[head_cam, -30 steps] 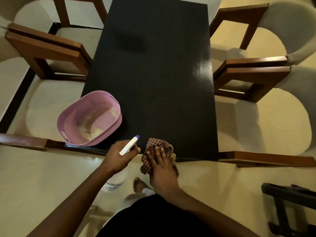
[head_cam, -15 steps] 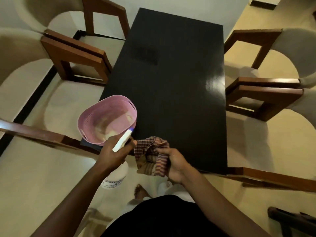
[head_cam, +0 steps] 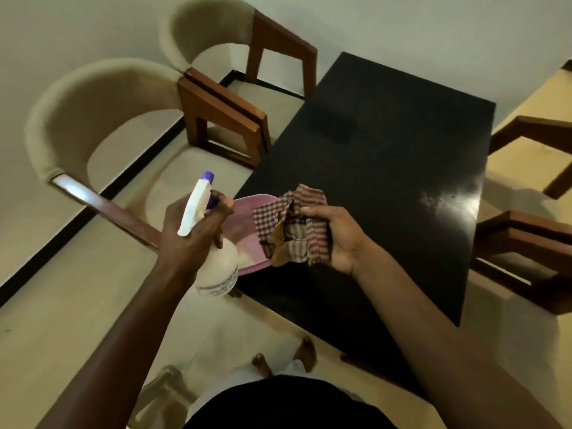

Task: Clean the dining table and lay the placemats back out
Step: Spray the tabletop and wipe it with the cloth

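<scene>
Two beige chairs on the left, a near chair (head_cam: 93,119) and a far chair (head_cam: 198,29). The left hand (head_cam: 188,230) has its fingers curled round the neck of one white spray bottle (head_cam: 215,266), held by the table's near-left corner. One pink basket (head_cam: 247,205) sits on that corner, mostly hidden. The right hand (head_cam: 340,239) clutches one bunched checked cloth (head_cam: 291,227) above the one black dining table (head_cam: 387,150). Two wooden chair frames (head_cam: 526,243) on the right.

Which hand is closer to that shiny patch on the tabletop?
Right. The right hand, holding the checked cloth, is left of the shiny patch, over the table; the left hand, gripping the spray bottle, is farther left, past the pink basket.
</scene>
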`<action>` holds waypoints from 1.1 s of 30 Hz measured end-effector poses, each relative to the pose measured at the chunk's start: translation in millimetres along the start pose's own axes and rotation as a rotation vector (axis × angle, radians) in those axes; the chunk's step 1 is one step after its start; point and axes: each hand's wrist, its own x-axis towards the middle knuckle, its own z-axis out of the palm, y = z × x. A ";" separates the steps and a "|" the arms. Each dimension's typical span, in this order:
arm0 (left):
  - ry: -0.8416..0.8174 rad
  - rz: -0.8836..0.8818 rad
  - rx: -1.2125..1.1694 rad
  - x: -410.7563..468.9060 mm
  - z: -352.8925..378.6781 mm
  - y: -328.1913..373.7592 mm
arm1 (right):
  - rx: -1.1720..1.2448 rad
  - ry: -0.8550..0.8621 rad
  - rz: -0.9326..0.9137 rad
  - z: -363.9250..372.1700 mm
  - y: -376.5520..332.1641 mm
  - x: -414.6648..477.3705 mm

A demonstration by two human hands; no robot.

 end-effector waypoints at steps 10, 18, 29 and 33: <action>0.091 -0.010 0.107 32.6 -0.7 -23.6 | -0.425 0.183 0.068 64.9 1.1 102.3; -0.120 -0.111 0.201 54.5 -0.4 -78.1 | -1.360 0.295 -0.125 68.0 32.6 139.2; -0.395 -0.156 0.364 68.6 -19.8 -130.7 | -1.692 0.351 -0.267 76.5 63.7 140.8; -0.415 -0.092 0.397 60.8 -24.2 -129.8 | -1.631 0.274 -0.124 74.0 69.7 149.4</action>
